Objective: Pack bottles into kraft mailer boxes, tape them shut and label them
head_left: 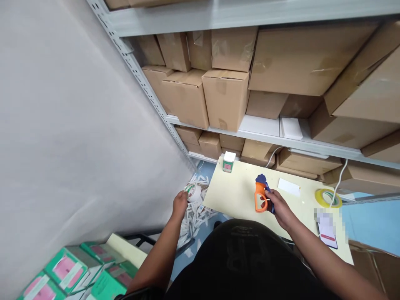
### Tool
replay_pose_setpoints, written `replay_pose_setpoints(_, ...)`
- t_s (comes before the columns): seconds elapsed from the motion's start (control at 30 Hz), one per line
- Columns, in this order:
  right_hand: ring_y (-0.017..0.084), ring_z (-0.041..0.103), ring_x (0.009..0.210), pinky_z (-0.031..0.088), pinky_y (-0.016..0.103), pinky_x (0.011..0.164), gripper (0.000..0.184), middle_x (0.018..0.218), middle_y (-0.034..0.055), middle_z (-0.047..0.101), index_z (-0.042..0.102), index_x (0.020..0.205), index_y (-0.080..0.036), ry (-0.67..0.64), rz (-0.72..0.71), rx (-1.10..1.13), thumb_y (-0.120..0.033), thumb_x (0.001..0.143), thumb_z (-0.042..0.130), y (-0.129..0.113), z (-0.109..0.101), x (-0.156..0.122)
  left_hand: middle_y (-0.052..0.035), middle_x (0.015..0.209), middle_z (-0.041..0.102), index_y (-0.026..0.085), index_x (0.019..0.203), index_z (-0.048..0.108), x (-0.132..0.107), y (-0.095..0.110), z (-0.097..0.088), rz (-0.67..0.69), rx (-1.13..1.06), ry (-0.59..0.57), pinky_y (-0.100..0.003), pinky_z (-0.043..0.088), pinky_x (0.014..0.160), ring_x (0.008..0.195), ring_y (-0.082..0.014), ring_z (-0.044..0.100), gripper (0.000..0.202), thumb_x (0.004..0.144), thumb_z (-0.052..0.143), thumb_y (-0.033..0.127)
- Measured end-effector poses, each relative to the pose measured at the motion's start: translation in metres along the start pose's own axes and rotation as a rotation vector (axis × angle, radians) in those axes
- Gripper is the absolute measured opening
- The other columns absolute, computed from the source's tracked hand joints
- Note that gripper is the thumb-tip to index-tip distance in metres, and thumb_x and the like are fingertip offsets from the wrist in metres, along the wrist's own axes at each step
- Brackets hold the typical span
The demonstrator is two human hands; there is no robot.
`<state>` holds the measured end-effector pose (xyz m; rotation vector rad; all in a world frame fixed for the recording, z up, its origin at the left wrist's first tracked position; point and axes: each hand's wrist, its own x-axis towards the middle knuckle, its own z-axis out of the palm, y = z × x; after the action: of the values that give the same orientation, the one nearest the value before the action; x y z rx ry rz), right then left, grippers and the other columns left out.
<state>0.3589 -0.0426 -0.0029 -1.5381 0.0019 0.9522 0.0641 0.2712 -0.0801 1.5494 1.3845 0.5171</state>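
Note:
At the left, beyond the table's edge, my left hand (180, 205) is closed on a white ring with green print, which looks like a tape core (194, 194). Loose white strips lie on the floor beneath it. Above the cream table (240, 187), my right hand (278, 206) grips an orange and blue tape dispenser (260, 192) by its handle side. No tape roll shows on the dispenser. A yellow tape roll (328, 198) lies flat on the table to the right of my right hand.
A small green and white box (228, 161) stands at the table's far left corner. A white card (289, 187) and a phone (327, 231) lie on it. Shelves (218, 16) with cardboard boxes rise behind. Green boxes (67, 268) are stacked lower left, by a wall.

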Motion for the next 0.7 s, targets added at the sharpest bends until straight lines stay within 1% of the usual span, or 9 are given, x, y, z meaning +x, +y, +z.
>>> replay_pose_setpoints(0.03, 0.017, 0.067, 0.063, 0.054, 0.031, 0.06, 0.038, 0.087, 0.0014, 0.071, 0.058, 0.099, -0.025, 0.01, -0.008, -0.02, -0.056, 0.082, 0.073, 0.002, 0.004, -0.002, -0.0008, 0.064, 0.06, 0.017, 0.083, 0.064, 0.011, -0.011, -0.003, -0.028, -0.009, -0.008, -0.024, 0.047, 0.049, 0.056, -0.0158, 0.058, 0.038, 0.086, 0.05, 0.052)
replay_pose_setpoints(0.1, 0.017, 0.067, 0.063, 0.052, 0.03, 0.059, 0.04, 0.085, 0.0007, 0.07, 0.058, 0.099, -0.024, 0.024, -0.029, -0.052, -0.057, 0.083, 0.072, 0.006, 0.013, -0.006, -0.0032, 0.073, 0.063, 0.016, 0.091, 0.063, 0.033, -0.027, -0.007, -0.097, -0.075, 0.001, -0.027, 0.052, 0.055, 0.061, -0.0165, 0.062, 0.036, 0.087, 0.049, 0.048)
replay_pose_setpoints(0.2, 0.017, 0.066, 0.061, 0.047, 0.027, 0.056, 0.041, 0.082, -0.0009, 0.069, 0.056, 0.099, -0.024, 0.045, -0.055, -0.085, -0.058, 0.082, 0.071, 0.009, 0.029, -0.013, -0.0047, 0.091, 0.064, 0.019, 0.107, 0.057, 0.065, -0.041, -0.009, -0.263, -0.219, 0.136, -0.03, 0.057, 0.066, 0.073, -0.0156, 0.067, 0.029, 0.088, 0.049, 0.04)
replay_pose_setpoints(0.27, 0.016, 0.065, 0.061, 0.046, 0.027, 0.055, 0.041, 0.079, -0.002, 0.067, 0.056, 0.098, -0.024, 0.063, -0.063, -0.086, -0.058, 0.081, 0.071, 0.01, 0.038, -0.018, -0.0061, 0.094, 0.062, 0.019, 0.105, 0.055, 0.082, -0.046, -0.007, -0.309, -0.206, 0.13, -0.032, 0.057, 0.065, 0.073, -0.0168, 0.066, 0.026, 0.086, 0.051, 0.037)
replay_pose_setpoints(0.37, 0.015, 0.061, 0.061, 0.044, 0.026, 0.056, 0.042, 0.076, -0.0037, 0.063, 0.056, 0.095, -0.023, 0.091, -0.083, -0.07, -0.058, 0.079, 0.072, 0.015, 0.043, -0.027, -0.0058, 0.092, 0.063, 0.019, 0.097, 0.056, 0.097, -0.049, 0.004, -0.301, -0.166, 0.048, -0.033, 0.057, 0.066, 0.075, -0.0189, 0.066, 0.022, 0.08, 0.057, 0.033)
replay_pose_setpoints(0.43, 0.014, 0.059, 0.063, 0.043, 0.025, 0.057, 0.041, 0.075, -0.0043, 0.061, 0.057, 0.094, -0.023, 0.115, -0.098, -0.056, -0.057, 0.078, 0.072, 0.02, 0.039, -0.033, -0.0045, 0.091, 0.065, 0.02, 0.095, 0.059, 0.102, -0.045, 0.016, -0.216, -0.139, -0.011, -0.034, 0.058, 0.071, 0.08, -0.0204, 0.067, 0.022, 0.077, 0.06, 0.032)
replay_pose_setpoints(0.53, 0.014, 0.055, 0.063, 0.04, 0.025, 0.057, 0.038, 0.072, -0.005, 0.057, 0.058, 0.093, -0.023, 0.189, -0.108, -0.034, -0.055, 0.079, 0.073, 0.03, 0.02, -0.041, -0.0038, 0.096, 0.071, 0.021, 0.102, 0.064, 0.097, -0.023, 0.044, 0.041, -0.049, -0.134, -0.038, 0.059, 0.08, 0.089, -0.0235, 0.07, 0.029, 0.078, 0.062, 0.037)
replay_pose_setpoints(0.6, 0.014, 0.054, 0.062, 0.039, 0.025, 0.056, 0.037, 0.071, -0.0051, 0.056, 0.059, 0.092, -0.023, 0.241, -0.111, -0.025, -0.055, 0.079, 0.073, 0.035, 0.001, -0.045, -0.0041, 0.102, 0.074, 0.022, 0.107, 0.067, 0.083, 0.002, 0.068, 0.214, 0.038, -0.244, -0.039, 0.059, 0.086, 0.095, -0.0252, 0.07, 0.033, 0.08, 0.062, 0.042)
replay_pose_setpoints(0.7, 0.015, 0.055, 0.062, 0.041, 0.026, 0.057, 0.038, 0.071, -0.0049, 0.057, 0.059, 0.093, -0.024, 0.303, -0.12, -0.012, -0.057, 0.079, 0.073, 0.041, -0.032, -0.048, -0.0049, 0.107, 0.076, 0.023, 0.105, 0.07, 0.046, 0.048, 0.112, 0.428, 0.155, -0.422, -0.04, 0.056, 0.095, 0.103, -0.0266, 0.07, 0.032, 0.085, 0.059, 0.045)
